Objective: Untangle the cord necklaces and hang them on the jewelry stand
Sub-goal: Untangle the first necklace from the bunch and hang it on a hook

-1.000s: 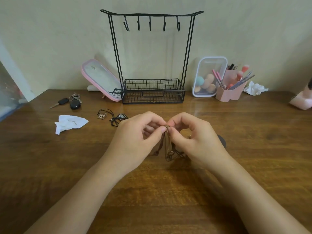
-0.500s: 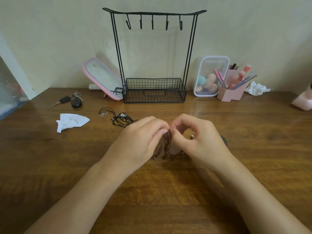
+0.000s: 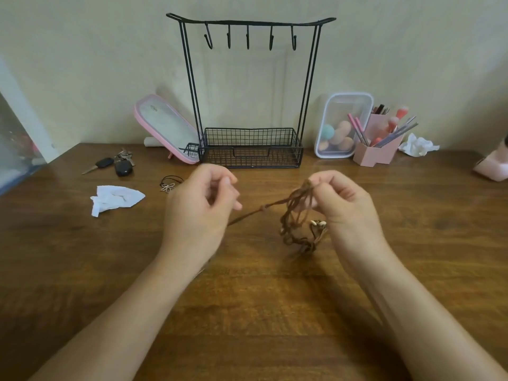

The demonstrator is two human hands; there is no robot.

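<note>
Cord [image 3: 295,207] is pinched by right hand [image 3: 341,204], gripped by left hand [image 3: 202,207]; both are held apart, fingers curled.

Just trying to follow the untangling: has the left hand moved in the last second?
Yes. The left hand has moved left, from below the jewelry stand's middle to below its left post, stretching a brown cord necklace strand.

1. No writing, label, brand or number can be read anywhere from where I stand.
2. The mirror [image 3: 165,127] bears a small mark near its top, too small to make out.
</note>
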